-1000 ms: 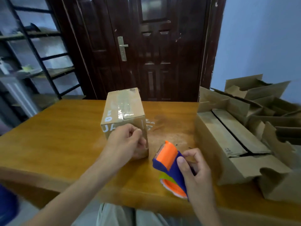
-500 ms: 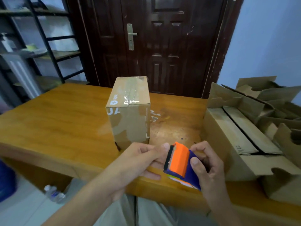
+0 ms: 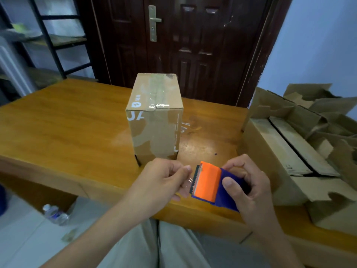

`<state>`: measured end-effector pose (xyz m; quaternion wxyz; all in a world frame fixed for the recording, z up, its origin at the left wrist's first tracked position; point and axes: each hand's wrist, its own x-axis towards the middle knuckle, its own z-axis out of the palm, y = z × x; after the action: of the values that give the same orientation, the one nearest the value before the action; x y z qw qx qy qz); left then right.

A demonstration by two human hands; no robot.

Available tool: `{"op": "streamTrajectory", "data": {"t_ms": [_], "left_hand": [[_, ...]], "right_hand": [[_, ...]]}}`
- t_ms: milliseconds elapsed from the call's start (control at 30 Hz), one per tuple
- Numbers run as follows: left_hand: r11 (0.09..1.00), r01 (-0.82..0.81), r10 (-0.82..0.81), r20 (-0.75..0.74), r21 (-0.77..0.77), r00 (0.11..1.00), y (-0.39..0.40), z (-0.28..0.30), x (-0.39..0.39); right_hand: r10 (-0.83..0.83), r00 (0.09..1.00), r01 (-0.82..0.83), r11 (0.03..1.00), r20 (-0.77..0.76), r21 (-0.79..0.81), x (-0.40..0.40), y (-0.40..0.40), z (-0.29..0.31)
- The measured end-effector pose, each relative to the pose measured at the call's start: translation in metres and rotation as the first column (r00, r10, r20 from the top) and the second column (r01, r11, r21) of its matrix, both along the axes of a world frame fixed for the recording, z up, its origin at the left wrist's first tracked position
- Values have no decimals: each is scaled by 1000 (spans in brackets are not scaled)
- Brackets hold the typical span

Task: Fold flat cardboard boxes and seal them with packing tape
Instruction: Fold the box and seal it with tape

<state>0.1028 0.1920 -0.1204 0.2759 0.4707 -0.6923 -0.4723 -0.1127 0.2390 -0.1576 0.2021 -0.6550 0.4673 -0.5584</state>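
The right hand (image 3: 249,182) curls round the tape dispenser (image 3: 212,185) (orange and blue) above the near edge of the table (image 3: 63,130). The left hand (image 3: 162,180) pinches the clear tape end (image 3: 188,182) at the toothed blade — thumb and fingers closed on it. The sealed box (image 3: 156,120) stands upright just behind.

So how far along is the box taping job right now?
One box stands on the table, its top seam already taped. In hand: the right hand grips the tape dispenser while the left hand pinches the clear tape end at its blade. Left to do: the pile of open, unsealed boxes on the right.
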Motion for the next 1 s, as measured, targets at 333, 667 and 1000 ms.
{"op": "streamTrajectory", "data": {"t_ms": [333, 667, 1000], "left_hand": [[953, 68, 11, -258, 295, 966, 3, -1, 16], [969, -58, 139, -337, 239, 931, 1, -5, 12], [971, -238, 207, -420, -21, 884, 10, 59, 48]], "right_hand": [[-5, 997, 3, 1000, -76, -18, -2, -10, 5], [10, 989, -12, 1000, -149, -11, 5, -15, 9], [129, 893, -190, 976, -431, -102, 12, -25, 97]]}}
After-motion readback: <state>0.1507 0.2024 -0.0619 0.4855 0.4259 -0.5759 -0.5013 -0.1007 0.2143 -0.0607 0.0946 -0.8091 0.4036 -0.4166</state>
